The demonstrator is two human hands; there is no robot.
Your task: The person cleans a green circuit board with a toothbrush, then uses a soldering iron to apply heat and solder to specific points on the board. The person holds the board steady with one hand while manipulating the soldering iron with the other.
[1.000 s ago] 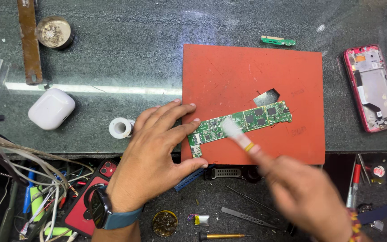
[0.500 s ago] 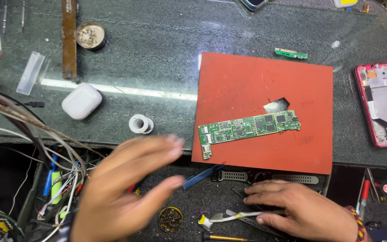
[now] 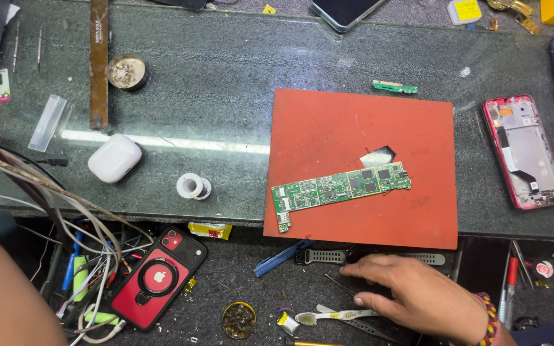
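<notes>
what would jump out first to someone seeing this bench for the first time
A green circuit board lies alone on a red-orange mat in the middle of the glass bench. An opened red phone sits at the right edge. The right hand rests low by a toothbrush.

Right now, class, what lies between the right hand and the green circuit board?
In the head view, the orange mat's front edge and a grey watch strap lie between the right hand and the green circuit board.
</notes>
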